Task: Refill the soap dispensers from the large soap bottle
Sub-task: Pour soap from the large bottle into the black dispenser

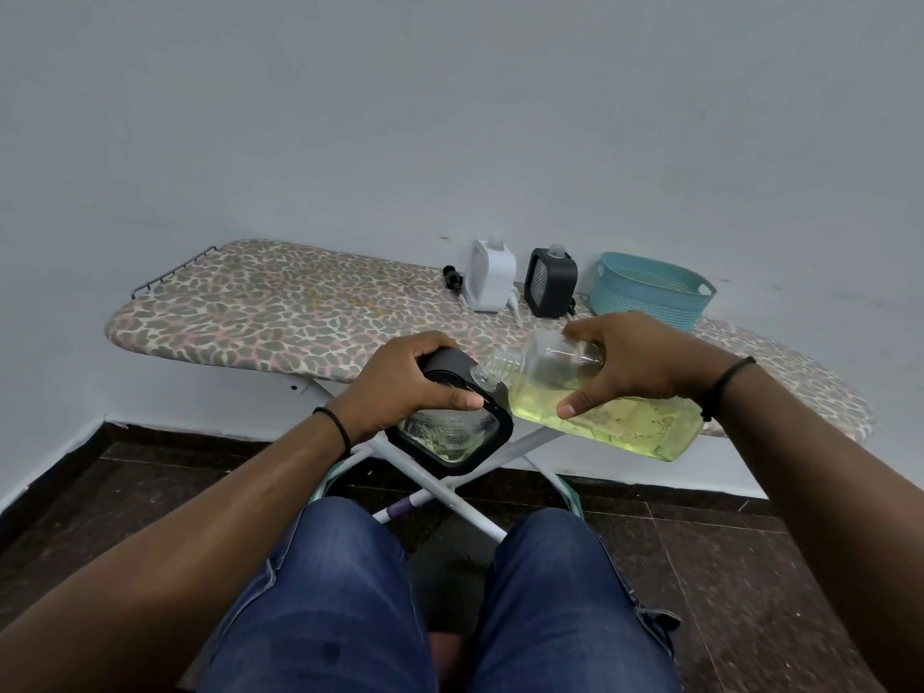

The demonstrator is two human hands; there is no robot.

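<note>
My left hand (405, 387) grips a black-framed soap dispenser (450, 432), held tilted off the front edge of the ironing board. My right hand (625, 367) grips the large clear soap bottle (615, 417), which lies almost on its side with yellow-green soap in its lower half. The bottle's open threaded neck (487, 375) meets the dispenser's top. A white dispenser (489, 282) and a second black dispenser (550, 283) stand at the back of the board, both with bare necks.
The leopard-print ironing board (280, 317) stands against a pale wall. A teal plastic basket (650, 290) sits at the back right. A black pump head (452, 278) lies left of the white dispenser. My knees in jeans are below, over a dark tiled floor.
</note>
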